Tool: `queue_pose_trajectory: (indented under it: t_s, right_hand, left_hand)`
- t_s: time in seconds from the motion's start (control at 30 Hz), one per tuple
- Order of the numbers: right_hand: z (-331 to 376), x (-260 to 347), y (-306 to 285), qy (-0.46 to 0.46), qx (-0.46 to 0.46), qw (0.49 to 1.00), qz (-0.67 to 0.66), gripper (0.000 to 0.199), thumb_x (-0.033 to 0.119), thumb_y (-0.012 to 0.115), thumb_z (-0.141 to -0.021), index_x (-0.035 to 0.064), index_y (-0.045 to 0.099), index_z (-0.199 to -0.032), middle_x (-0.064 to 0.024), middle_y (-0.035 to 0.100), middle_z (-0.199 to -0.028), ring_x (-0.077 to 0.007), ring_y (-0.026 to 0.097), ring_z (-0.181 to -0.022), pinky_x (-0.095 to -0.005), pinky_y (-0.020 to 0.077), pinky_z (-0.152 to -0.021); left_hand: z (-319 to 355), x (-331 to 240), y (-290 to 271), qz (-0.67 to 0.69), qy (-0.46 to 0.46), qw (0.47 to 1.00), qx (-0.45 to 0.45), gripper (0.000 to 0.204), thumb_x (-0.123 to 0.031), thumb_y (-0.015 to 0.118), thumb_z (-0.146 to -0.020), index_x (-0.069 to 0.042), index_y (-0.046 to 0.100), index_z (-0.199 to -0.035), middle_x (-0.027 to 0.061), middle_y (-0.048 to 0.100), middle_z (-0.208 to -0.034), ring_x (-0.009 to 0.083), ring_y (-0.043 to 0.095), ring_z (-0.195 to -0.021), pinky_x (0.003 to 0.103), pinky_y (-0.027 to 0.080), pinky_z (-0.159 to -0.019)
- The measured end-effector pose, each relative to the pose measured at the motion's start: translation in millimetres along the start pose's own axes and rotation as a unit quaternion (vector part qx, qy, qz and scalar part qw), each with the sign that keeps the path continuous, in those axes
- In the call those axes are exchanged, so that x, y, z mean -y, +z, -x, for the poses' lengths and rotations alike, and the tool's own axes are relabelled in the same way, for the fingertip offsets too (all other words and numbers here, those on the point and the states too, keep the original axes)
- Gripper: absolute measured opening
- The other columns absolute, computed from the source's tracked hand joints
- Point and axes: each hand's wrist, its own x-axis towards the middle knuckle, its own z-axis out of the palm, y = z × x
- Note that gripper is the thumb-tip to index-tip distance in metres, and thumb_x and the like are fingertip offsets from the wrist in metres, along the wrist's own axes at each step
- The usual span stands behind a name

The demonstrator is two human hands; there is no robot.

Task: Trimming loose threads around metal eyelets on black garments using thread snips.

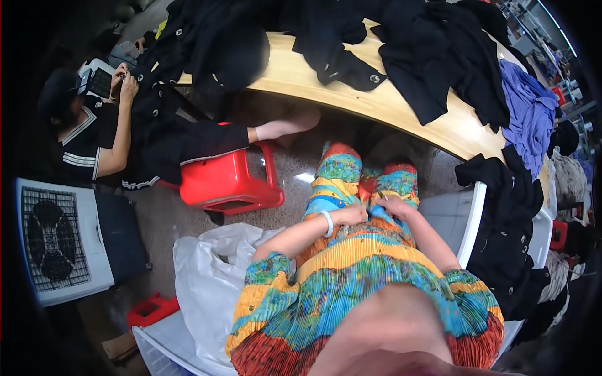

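Both hands rest over my lap, on brightly patterned pleated trousers (337, 168). My left hand (352, 214), with a pale bangle (327, 224) at its wrist, is closed with its fingers curled inward. Beside it, a small gap away, my right hand (394, 207) is also closed, its fingers bent down toward the cloth. Whatever either set of fingertips may hold is too small or hidden to make out. The pleated top (370, 269) in orange, blue and red covers my upper body and upper arms.
Ahead curves a wooden table (301, 70) with black garments (426, 50) and a purple cloth pile (527, 113). At left, a co-worker (113, 144) sits on a red stool (219, 182). A fan unit (59, 238), white sack (216, 269) and white bin (473, 219) stand close by.
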Motion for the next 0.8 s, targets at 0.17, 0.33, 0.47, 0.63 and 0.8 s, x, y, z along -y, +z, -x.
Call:
queue_pose_trajectory:
  t_s: [0.17, 0.33, 0.47, 0.63, 0.8]
  right_hand:
    - [-38.1, -86.9, 11.2, -0.016, -0.075, 0.996, 0.053, 0.034, 0.029, 0.053, -0.08, -0.0005, 0.059, -0.096, -0.0134, 0.061, -0.087, -0.0208, 0.057, -0.078, -0.0327, 0.0435, -0.072]
    - [-22.9, -99.5, 8.8, 0.008, -0.079, 0.997, 0.013, 0.03, 0.03, 0.051, -0.08, 0.004, 0.062, -0.09, -0.0087, 0.062, -0.083, -0.0168, 0.056, -0.074, -0.0315, 0.0436, -0.069]
    - [13.1, -89.3, 1.3, -0.06, -0.172, 0.981, 0.062, 0.032, 0.032, 0.049, -0.084, 0.0038, 0.06, -0.095, -0.005, 0.062, -0.082, -0.0145, 0.058, -0.076, -0.0283, 0.0443, -0.071]
    - [80.3, 13.2, -48.3, -0.194, -0.305, 0.928, 0.09, 0.016, 0.017, 0.05, -0.085, 0.007, 0.056, -0.096, -0.0102, 0.062, -0.086, -0.0194, 0.061, -0.073, -0.0271, 0.0465, -0.064]
    - [74.0, 92.6, -152.1, -0.302, -0.517, 0.78, 0.181, 0.014, 0.003, 0.051, -0.082, 0.0015, 0.055, -0.095, -0.0123, 0.06, -0.077, -0.0204, 0.06, -0.071, -0.0262, 0.0452, -0.063]
  left_hand:
    - [-28.2, 24.8, 9.1, -0.068, -0.08, 0.982, -0.154, 0.017, -0.013, 0.048, -0.075, 0.001, 0.052, -0.083, 0.0236, 0.058, -0.078, 0.0376, 0.057, -0.077, 0.043, 0.044, -0.067]
    - [-68.9, 42.9, 47.6, -0.352, -0.088, 0.931, 0.04, 0.034, -0.017, 0.05, -0.077, 0.001, 0.055, -0.105, 0.0191, 0.056, -0.1, 0.028, 0.054, -0.095, 0.039, 0.046, -0.077]
    - [-92.8, 74.6, 71.5, -0.303, -0.101, 0.935, 0.154, 0.034, -0.025, 0.051, -0.076, -0.004, 0.059, -0.101, 0.0154, 0.058, -0.101, 0.0249, 0.058, -0.088, 0.038, 0.046, -0.073]
    - [-107.8, 77.3, 60.1, -0.188, -0.16, 0.905, 0.346, 0.033, -0.025, 0.05, -0.077, -0.005, 0.06, -0.1, 0.0155, 0.058, -0.099, 0.0246, 0.058, -0.085, 0.038, 0.046, -0.071]
    - [-116.7, 76.6, 50.4, -0.056, -0.275, 0.852, 0.442, 0.031, -0.025, 0.049, -0.077, -0.005, 0.06, -0.098, 0.0144, 0.059, -0.095, 0.0242, 0.058, -0.081, 0.04, 0.045, -0.068]
